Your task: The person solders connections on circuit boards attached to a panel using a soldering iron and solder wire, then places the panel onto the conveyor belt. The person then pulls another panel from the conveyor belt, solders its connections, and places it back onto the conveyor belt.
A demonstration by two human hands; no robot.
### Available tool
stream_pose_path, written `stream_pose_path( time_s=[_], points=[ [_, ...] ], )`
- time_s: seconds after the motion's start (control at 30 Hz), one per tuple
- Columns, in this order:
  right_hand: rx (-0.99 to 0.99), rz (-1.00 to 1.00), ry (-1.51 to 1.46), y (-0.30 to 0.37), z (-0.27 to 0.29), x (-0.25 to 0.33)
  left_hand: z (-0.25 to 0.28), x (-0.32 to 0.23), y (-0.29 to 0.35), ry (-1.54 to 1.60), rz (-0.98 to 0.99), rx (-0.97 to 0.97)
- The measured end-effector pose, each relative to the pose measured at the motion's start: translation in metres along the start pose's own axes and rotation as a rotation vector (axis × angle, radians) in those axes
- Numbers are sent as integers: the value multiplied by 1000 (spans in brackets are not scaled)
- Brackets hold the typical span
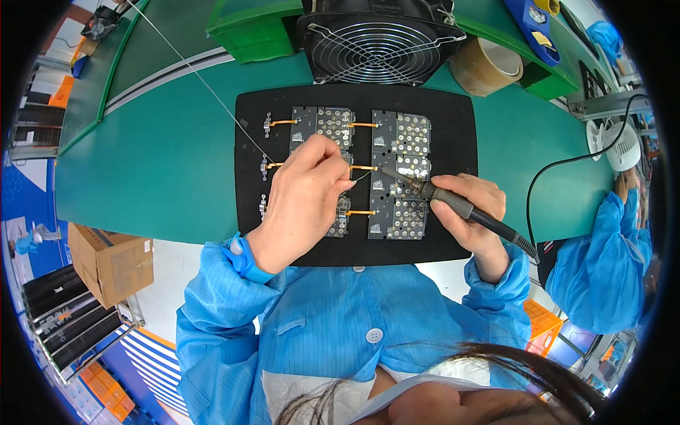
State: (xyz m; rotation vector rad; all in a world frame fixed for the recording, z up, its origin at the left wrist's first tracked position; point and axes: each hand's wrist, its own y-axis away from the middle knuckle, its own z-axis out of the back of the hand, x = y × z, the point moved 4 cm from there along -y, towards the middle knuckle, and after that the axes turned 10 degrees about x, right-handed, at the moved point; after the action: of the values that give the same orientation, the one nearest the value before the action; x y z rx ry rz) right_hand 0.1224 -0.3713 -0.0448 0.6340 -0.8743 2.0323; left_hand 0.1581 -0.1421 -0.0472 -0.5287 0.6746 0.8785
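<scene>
My right hand [471, 212] grips a soldering iron [453, 201] like a pen. Its tip meets, or nearly meets, the right end of the middle orange flat cable [365, 168], at the edge of a grey circuit board [384, 170]. Thin solder wire [205, 83] runs down from the upper left to my left hand [304, 195], which pinches it between thumb and fingers. A short end of the wire curves out toward the iron's tip. Several circuit boards with round silver spots lie in two columns on a black mat [453, 127]. My left hand hides part of the left column.
Behind the mat stand a black fan [382, 46] with a wire guard, a tape roll [489, 65] and a green bin [255, 32]. The iron's black cord [533, 191] loops at the right. Another person's blue sleeve [602, 262] shows beyond the green table [156, 163].
</scene>
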Motion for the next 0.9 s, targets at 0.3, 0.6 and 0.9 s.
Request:
stream_pose_path(
  time_s=[0.3, 0.6, 0.9],
  points=[
    [13, -3, -32, 1, -3, -1, -6, -3, -4, -5, -14, 23],
    [31, -2, -19, 0, 0, 0, -12, -3, -15, 14, -56, 2],
    [1, -2, -23, 1, 1, -2, -20, 6, -13, 43, 18, 26]
  ],
)
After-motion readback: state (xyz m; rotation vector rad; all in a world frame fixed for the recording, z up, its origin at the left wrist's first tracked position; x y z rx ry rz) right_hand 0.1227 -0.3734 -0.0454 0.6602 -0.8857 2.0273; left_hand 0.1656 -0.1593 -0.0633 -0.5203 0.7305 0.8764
